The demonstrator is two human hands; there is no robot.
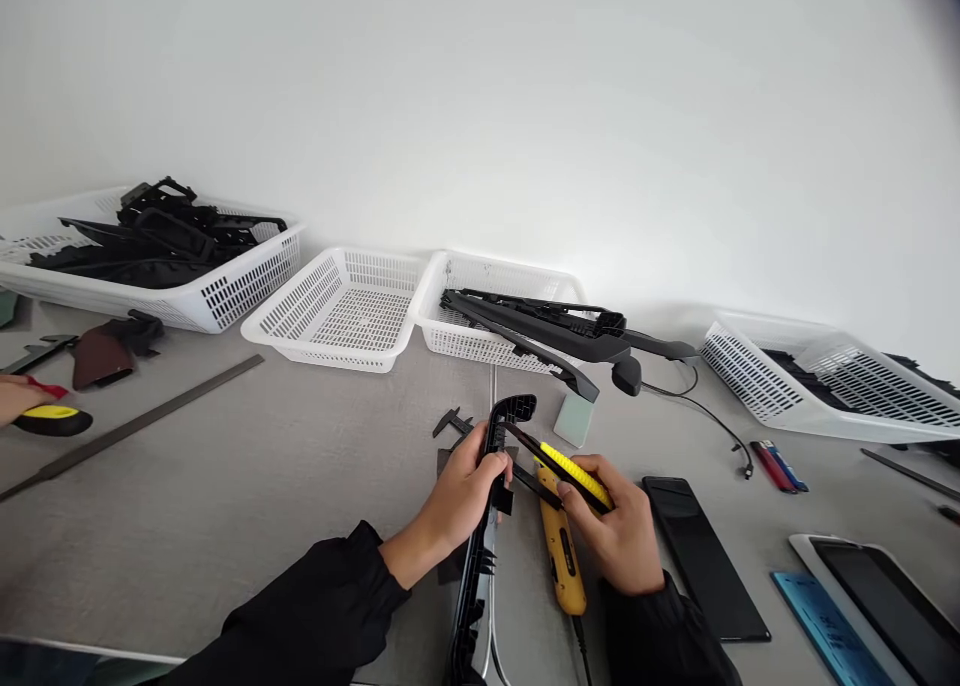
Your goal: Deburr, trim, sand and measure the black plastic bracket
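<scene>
My left hand [463,491] is closed around a long black plastic trim piece [471,576], which stands tilted with its curved end up. In my right hand [619,526] is a yellow and black utility knife [574,473], its tip against the trim piece near the upper end. Under the knife lies a yellow-orange corded tool [566,556] on the table. A dark caliper [454,423] lies behind my left hand, partly hidden. Close by sits a pale green block [574,419].
White baskets stand along the wall: a left one [255,266] with black parts, an empty one [322,354], a middle one [450,341] with long trims, a right one [742,376]. A black phone [705,556] lies at right. Another person's hand [19,398] is at far left near a long file [150,418].
</scene>
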